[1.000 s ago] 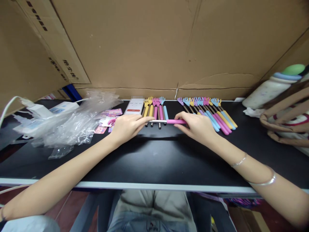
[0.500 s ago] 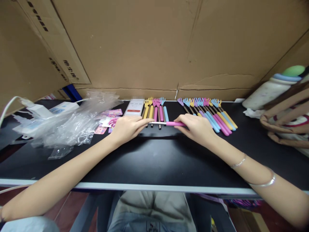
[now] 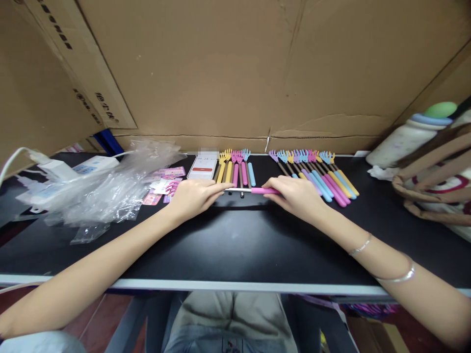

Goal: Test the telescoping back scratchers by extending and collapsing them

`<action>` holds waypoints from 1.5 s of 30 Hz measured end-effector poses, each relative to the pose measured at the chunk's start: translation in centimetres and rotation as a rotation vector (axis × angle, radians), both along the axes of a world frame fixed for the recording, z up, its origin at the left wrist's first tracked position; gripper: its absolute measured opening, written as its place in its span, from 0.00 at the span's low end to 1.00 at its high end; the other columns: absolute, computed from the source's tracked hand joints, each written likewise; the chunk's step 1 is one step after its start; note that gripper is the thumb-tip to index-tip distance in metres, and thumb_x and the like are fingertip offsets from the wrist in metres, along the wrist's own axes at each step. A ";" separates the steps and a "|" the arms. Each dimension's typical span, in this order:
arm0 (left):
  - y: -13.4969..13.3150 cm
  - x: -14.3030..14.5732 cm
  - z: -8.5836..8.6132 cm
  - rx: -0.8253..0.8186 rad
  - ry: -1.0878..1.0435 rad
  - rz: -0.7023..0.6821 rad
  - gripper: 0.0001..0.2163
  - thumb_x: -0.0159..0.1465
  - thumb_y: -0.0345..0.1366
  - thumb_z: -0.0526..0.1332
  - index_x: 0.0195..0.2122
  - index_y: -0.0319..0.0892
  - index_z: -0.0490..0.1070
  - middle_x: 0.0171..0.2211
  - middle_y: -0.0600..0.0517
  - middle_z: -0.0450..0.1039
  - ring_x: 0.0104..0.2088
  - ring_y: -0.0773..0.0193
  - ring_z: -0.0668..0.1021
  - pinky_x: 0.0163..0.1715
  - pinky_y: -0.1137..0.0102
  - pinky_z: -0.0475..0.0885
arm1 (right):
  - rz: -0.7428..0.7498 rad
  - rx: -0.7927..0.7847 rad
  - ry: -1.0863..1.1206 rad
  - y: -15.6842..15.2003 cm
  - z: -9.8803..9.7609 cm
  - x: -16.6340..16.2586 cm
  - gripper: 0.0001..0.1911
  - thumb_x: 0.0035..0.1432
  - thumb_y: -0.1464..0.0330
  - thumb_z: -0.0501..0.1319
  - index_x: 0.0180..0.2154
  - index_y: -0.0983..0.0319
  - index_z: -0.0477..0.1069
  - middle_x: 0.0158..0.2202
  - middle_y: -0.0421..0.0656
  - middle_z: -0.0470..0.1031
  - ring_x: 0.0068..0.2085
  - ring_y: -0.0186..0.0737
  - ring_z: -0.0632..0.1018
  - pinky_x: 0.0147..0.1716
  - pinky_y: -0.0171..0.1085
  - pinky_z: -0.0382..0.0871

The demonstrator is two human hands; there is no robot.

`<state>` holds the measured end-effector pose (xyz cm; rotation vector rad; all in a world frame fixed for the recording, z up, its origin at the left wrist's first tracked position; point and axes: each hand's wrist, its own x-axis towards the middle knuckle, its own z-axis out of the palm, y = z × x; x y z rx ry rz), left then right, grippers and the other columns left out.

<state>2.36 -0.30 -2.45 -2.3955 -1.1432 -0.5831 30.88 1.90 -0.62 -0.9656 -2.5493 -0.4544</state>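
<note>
Head view, left hand: the left hand (image 3: 193, 197) is clamped, thumb and fingers together, on the metal shaft (image 3: 239, 189) of a scratcher.
Head view, right hand: the right hand (image 3: 296, 193) pinches the pink handle (image 3: 259, 190) of that same scratcher; the handle's outer end is hidden by the fingers.
Pink scratcher's place: between the two hands, apparently lifted off the black table (image 3: 235, 260), since a shadow lies below it.
Handling the shaft: both pinches are best level with each other, with any force running straight along the shaft; a sideways push could bend so thin a rod. A firm hold at the handle and a lighter one on the metal would probably serve well.
Long axis: runs hand to hand, nearly parallel to the table's front edge.
Pointing: handle end toward the right hand, shaft toward the left; the pink claw (image 3: 171, 188) showing past the left hand seems to be its head, though the join is hidden.
Scratchers beyond the hands: a small row (image 3: 235, 174) lies just past the gap between them, claws away from the person; a larger row (image 3: 333, 189) lies beyond and beside the right hand.
Left of the left hand: printed cards (image 3: 170, 171) near, clear plastic bags (image 3: 110, 193) farther out; a phone (image 3: 202, 165) lies just beyond.
</note>
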 end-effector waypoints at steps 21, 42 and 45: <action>-0.1 0.1 0.0 -0.044 0.016 -0.007 0.14 0.69 0.39 0.51 0.51 0.53 0.71 0.32 0.54 0.77 0.28 0.67 0.76 0.22 0.75 0.59 | 0.000 -0.069 -0.056 -0.2 -0.2 -0.1 0.10 0.63 0.63 0.54 0.35 0.61 0.69 0.30 0.42 0.74 0.31 0.33 0.73 0.25 0.32 0.52; 0.0 0.1 -0.1 -0.011 0.004 -0.027 0.13 0.68 0.38 0.51 0.49 0.53 0.73 0.31 0.55 0.77 0.28 0.66 0.76 0.22 0.74 0.58 | 0.011 -0.087 -0.064 -0.1 -0.3 -0.1 0.10 0.63 0.62 0.53 0.36 0.60 0.69 0.31 0.41 0.74 0.31 0.33 0.74 0.26 0.32 0.54; 0.0 0.1 0.0 -0.007 0.003 -0.026 0.14 0.69 0.38 0.51 0.49 0.52 0.73 0.31 0.55 0.77 0.27 0.67 0.76 0.22 0.74 0.58 | 0.012 -0.094 -0.063 -0.1 -0.2 -0.2 0.11 0.64 0.62 0.53 0.36 0.61 0.69 0.31 0.42 0.74 0.31 0.33 0.74 0.26 0.32 0.54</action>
